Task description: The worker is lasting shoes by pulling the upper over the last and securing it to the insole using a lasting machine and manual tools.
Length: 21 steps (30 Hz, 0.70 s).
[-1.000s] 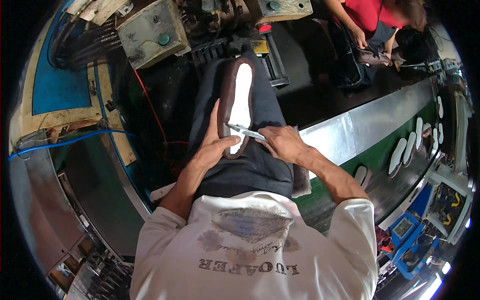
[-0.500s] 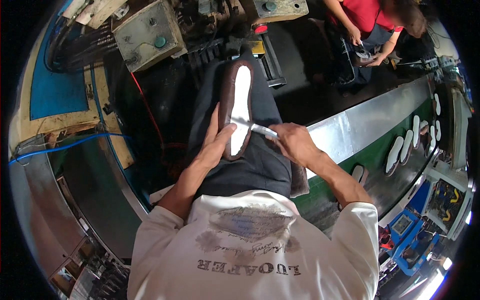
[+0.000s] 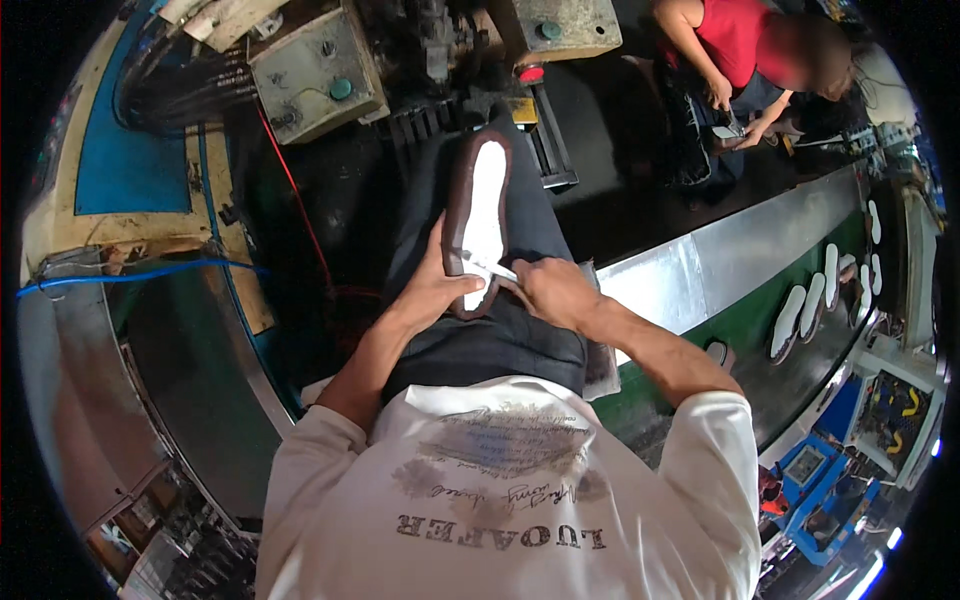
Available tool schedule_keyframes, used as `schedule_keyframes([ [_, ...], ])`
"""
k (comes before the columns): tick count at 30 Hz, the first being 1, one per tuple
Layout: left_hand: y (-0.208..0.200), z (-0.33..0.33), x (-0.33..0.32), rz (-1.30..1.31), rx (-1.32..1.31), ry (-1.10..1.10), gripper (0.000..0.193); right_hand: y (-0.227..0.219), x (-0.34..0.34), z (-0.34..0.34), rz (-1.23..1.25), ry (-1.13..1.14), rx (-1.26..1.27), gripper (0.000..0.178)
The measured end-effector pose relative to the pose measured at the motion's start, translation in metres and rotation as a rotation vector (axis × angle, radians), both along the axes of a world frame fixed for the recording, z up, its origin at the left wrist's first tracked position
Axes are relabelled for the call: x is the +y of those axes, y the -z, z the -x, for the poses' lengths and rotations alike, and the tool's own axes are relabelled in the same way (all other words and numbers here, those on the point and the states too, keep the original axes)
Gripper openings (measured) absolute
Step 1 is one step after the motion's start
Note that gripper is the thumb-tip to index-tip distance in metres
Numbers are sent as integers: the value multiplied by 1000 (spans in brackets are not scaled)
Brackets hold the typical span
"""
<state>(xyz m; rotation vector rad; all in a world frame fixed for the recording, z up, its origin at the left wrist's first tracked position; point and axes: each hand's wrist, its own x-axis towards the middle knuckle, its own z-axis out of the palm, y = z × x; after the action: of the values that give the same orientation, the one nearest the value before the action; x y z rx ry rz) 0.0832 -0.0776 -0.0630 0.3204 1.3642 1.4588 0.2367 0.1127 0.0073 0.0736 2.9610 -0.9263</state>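
Observation:
A brown shoe lies bottom up along my lap, its white sole board facing me. My left hand grips the shoe's near end from the left, with the thumb pressed on the board. In my right hand is a slim silvery metal tool, whose exact kind I cannot make out. The tool crosses the lower part of the board, close to my left thumb. My right fingers are closed round its handle, close to the shoe's right edge.
A green conveyor belt with a metal side rail runs to my right, carrying several white-bottomed shoes. Ahead stands a machine with a control box. Far right, a co-worker in red handles a shoe. A blue hose crosses at left.
My right hand has moved left and the tool now lies lower on the board, nearer my left thumb. My left hand still grips the shoe. The whole view has shifted slightly.

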Motion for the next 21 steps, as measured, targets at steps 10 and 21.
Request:
schedule_keyframes([
  [10, -169, 146, -58, 38, 564, 563, 81, -4, 25, -47, 419, 637, 44, 29],
  [21, -33, 66, 128, 15, 380, 186, 96, 11, 13, -69, 343, 963, 12, 23],
])
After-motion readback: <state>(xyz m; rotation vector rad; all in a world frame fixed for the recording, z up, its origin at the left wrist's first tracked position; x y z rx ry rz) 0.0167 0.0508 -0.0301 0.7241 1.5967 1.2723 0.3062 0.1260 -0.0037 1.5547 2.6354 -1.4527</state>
